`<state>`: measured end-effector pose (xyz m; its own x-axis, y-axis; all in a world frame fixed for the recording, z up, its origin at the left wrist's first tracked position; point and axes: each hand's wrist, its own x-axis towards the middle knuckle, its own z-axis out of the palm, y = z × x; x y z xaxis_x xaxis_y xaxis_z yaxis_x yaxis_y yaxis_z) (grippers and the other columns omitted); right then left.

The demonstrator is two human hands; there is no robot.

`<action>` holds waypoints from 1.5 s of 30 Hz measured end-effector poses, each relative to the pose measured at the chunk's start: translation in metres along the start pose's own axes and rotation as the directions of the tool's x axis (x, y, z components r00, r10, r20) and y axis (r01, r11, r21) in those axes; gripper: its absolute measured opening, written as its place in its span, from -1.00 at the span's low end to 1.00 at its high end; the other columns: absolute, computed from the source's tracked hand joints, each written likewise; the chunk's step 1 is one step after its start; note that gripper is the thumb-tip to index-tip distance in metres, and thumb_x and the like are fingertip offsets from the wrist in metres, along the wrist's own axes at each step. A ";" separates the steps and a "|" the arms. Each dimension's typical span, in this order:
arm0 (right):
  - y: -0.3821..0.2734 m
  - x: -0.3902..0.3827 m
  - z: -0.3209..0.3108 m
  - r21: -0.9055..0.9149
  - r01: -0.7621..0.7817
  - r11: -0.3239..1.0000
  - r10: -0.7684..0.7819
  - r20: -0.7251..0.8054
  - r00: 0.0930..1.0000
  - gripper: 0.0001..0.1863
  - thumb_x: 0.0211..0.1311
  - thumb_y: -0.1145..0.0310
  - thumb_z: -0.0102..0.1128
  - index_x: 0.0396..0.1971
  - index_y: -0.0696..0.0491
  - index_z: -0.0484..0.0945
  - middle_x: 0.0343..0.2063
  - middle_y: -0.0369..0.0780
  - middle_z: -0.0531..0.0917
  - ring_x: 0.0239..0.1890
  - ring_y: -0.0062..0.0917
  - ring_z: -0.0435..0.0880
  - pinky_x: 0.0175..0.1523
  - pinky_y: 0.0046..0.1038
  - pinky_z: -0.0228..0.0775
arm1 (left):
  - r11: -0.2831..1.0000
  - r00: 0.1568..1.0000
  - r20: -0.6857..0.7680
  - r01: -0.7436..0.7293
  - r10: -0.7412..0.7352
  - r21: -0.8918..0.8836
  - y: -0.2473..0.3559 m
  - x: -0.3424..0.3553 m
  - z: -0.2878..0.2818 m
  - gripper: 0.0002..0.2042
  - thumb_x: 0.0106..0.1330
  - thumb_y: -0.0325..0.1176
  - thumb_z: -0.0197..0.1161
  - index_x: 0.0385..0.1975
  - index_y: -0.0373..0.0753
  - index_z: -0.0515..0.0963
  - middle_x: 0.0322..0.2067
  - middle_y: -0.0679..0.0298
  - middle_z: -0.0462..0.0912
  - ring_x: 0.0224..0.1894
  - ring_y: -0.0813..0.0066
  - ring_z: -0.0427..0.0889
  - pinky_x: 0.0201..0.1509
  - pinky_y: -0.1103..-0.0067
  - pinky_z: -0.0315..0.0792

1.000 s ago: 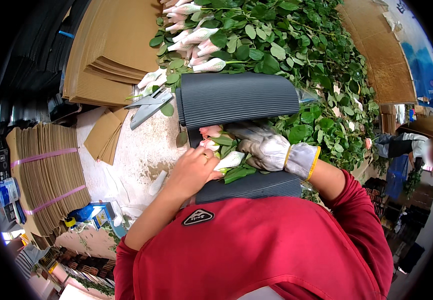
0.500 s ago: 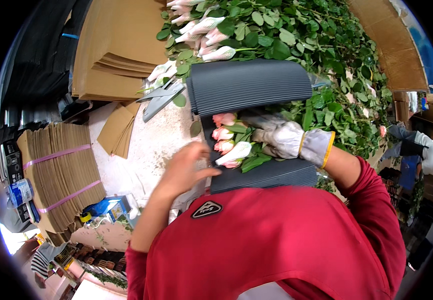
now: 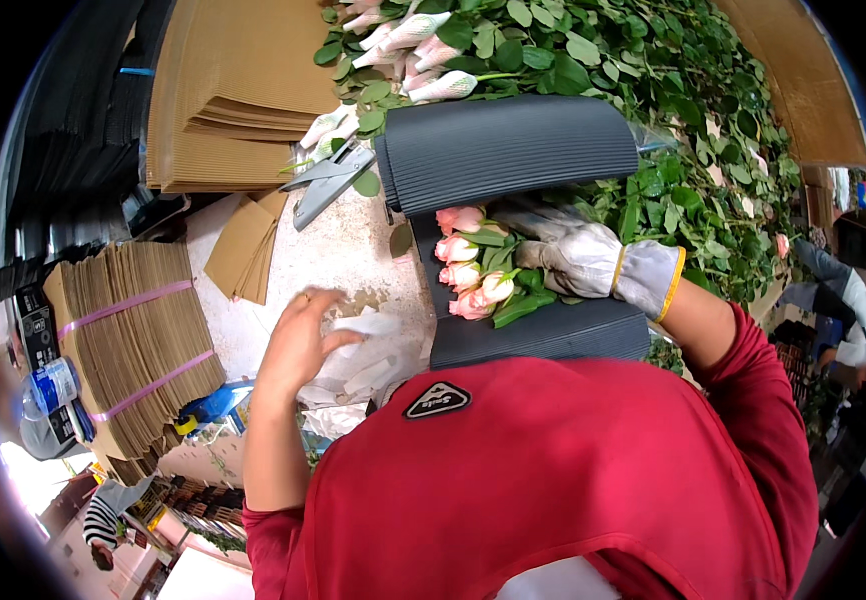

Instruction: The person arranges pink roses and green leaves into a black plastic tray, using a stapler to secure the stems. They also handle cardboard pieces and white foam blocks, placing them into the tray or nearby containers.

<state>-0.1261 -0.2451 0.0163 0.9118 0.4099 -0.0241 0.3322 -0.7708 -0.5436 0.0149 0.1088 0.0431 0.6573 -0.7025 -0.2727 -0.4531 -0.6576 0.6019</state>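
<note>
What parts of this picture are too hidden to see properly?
- Rose stems: head view, covered by the gloved right hand and leaves.
- Grey corrugated sheet, near end: hidden behind the red top.
- Left hand palm: faces the table, only its back shows.
- Person at right: cut off by the dark rim.

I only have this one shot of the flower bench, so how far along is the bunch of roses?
Done: about five pink roses lie in a stack on the dark corrugated sheet. In hand: the gloved right hand presses on their stems, while the bare left hand rests open over white paper pieces beside the sheet. Left: many loose roses lie on the bench, and the sheet is not wrapped round the bunch.
</note>
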 end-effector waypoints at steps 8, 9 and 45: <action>-0.014 0.006 -0.046 -0.103 0.031 0.994 -0.018 0.119 0.993 -0.71 -0.07 0.48 0.28 -0.24 0.04 0.61 0.23 -0.09 0.47 0.25 -0.12 0.45 0.28 -0.22 0.35 | 0.883 0.910 -0.246 -0.394 0.335 -0.255 0.048 0.059 0.093 -0.49 -0.02 -0.37 0.49 0.03 -0.22 0.62 -0.01 0.13 0.66 0.09 0.18 0.54 0.17 0.40 0.43; -0.021 0.009 -0.068 -0.100 -0.023 0.995 0.046 0.234 0.971 -0.74 -0.09 0.47 0.29 -0.29 0.06 0.59 0.18 -0.14 0.51 0.19 -0.18 0.51 0.24 -0.22 0.39 | 0.879 0.895 -0.268 -0.418 0.356 -0.230 0.045 0.059 0.099 -0.46 -0.06 -0.36 0.51 0.04 -0.20 0.62 0.00 0.16 0.66 0.12 0.17 0.51 0.20 0.37 0.41; -0.081 0.012 -0.125 -0.140 -0.132 0.981 0.151 0.133 0.980 -0.79 -0.02 0.24 0.31 -0.39 0.03 0.65 -0.45 -0.21 0.68 -0.35 -0.28 0.71 -0.21 -0.31 0.60 | 0.898 0.902 -0.153 -0.422 0.403 -0.125 0.038 0.035 0.102 -0.42 -0.11 -0.32 0.57 0.03 -0.15 0.60 -0.12 0.23 0.67 -0.04 0.25 0.61 0.02 0.39 0.48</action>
<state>-0.1119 -0.2389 0.1650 0.9112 0.3504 -0.2169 0.2395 -0.8786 -0.4130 -0.0404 0.0315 -0.0204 0.5027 -0.8573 0.1111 -0.6090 -0.2600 0.7493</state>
